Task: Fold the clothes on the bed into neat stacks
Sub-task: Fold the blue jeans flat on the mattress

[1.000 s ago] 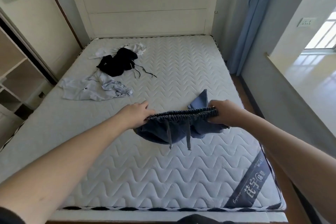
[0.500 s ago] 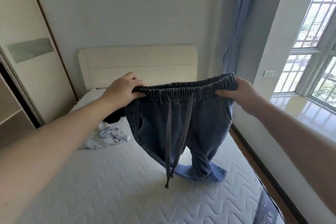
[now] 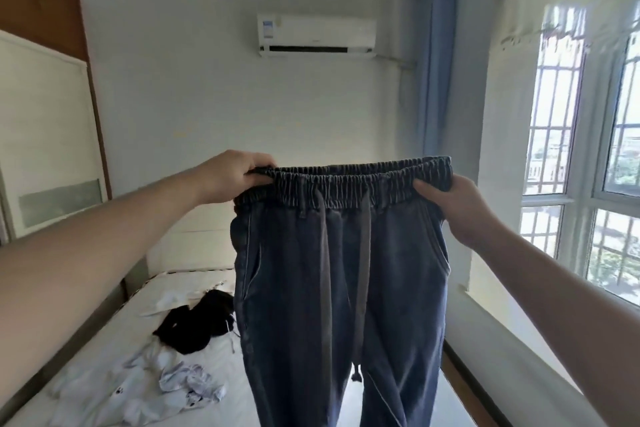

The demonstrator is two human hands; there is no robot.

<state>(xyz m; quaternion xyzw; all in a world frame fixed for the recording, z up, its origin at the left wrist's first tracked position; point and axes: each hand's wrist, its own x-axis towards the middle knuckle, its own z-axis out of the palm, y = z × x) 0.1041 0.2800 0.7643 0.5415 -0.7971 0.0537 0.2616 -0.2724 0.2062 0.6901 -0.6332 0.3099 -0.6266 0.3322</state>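
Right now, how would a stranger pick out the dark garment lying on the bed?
Look at the white quilted mattress left of the held-up blue denim trousers. Near its middle lies a crumpled black garment, the only dark piece, between pale white clothes nearer and farther.

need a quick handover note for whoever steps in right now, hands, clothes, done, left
Left hand: grips the left end of the jeans' elastic waistband.
Right hand: grips the right end of the same waistband.
Jeans: held up in the air in front of the person, front facing them, legs hanging down, drawstrings dangling, not folded.
Black garment: crumpled on the bed, left of the jeans.
White clothes: crumpled on the bed, nearer than the black one.
Done: no folded stack in view.
Left: lay the jeans down and fold them, then fold the black and white pieces and stack.
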